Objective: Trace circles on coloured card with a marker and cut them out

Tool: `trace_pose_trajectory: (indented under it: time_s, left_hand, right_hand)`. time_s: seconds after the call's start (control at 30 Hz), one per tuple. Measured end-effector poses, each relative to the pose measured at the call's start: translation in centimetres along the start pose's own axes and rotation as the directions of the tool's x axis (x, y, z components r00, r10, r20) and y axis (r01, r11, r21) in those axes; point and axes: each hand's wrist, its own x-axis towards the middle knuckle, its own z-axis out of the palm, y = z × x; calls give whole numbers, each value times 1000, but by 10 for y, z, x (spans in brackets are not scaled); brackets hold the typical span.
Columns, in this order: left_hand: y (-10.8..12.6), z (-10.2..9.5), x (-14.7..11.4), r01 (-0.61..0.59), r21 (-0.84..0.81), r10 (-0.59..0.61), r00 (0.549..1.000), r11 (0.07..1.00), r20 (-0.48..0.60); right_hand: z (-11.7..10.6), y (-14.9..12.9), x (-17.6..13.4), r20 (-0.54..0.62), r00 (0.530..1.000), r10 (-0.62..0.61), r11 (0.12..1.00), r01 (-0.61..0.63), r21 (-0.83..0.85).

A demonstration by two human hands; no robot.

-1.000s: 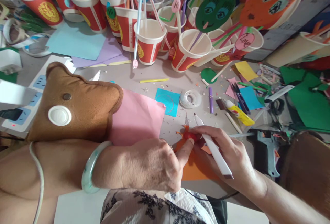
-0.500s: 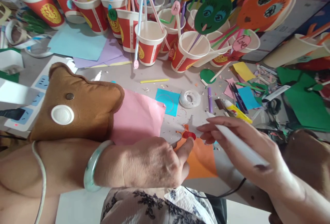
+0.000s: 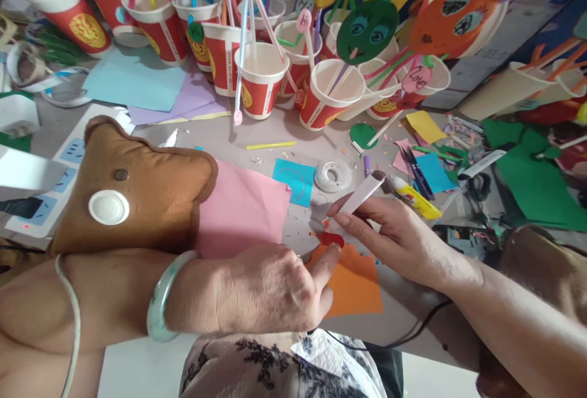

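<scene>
My left hand [image 3: 284, 288], with a pale green bangle at the wrist, has its fingers curled. Its index fingertip presses a small red paper piece [image 3: 331, 239] on the orange paper [image 3: 355, 282]. Just up and to the right, my right hand [image 3: 389, 233] is closed on a slim white stick-like tool [image 3: 362, 195] with a dark upper end. The tool slants, its lower end near the red piece, but fingers hide part of it and I cannot make out its exact kind. Pink paper [image 3: 243, 208] lies beyond my left hand.
A brown plush cushion [image 3: 137, 184] lies left, by a power strip [image 3: 32, 225]. Behind stand red-and-white paper cups [image 3: 261, 80] with straws and paper faces. A tape roll [image 3: 333, 176], blue paper [image 3: 293, 181], glue [image 3: 417, 196] and scissors [image 3: 416, 172] lie ahead.
My right hand has turned and moved left, so the white tool's dark end now points up and away instead of toward me. My left hand stays almost in place.
</scene>
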Motion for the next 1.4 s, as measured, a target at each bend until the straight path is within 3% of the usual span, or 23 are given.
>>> trace_pose_trajectory:
  time_s: [0.27,0.53,0.73,0.97,1.23,1.4]
  left_hand:
    - [0,0,0,1,2,-1,1000,1000,-2]
    - [-1,7,-4,-29,-16,29,1000,999,8]
    - [-4,2,-2,-66,-73,72,994,995,83]
    - [-8,-1,4,-65,-94,73,994,993,83]
    - [-10,-6,3,-63,-65,68,994,996,87]
    - [-10,-5,2,-46,-74,54,993,996,106]
  right_hand:
    - [3,4,5,89,996,-7,1000,4,26]
    - [3,-2,4,60,998,1,999,-3,33]
    - [5,-5,3,37,999,-16,995,13,97]
    - [9,-2,1,17,999,-28,991,25,133]
    - [6,-4,3,77,997,13,991,-23,131]
    - [-1,-6,-2,-44,999,-8,973,18,230]
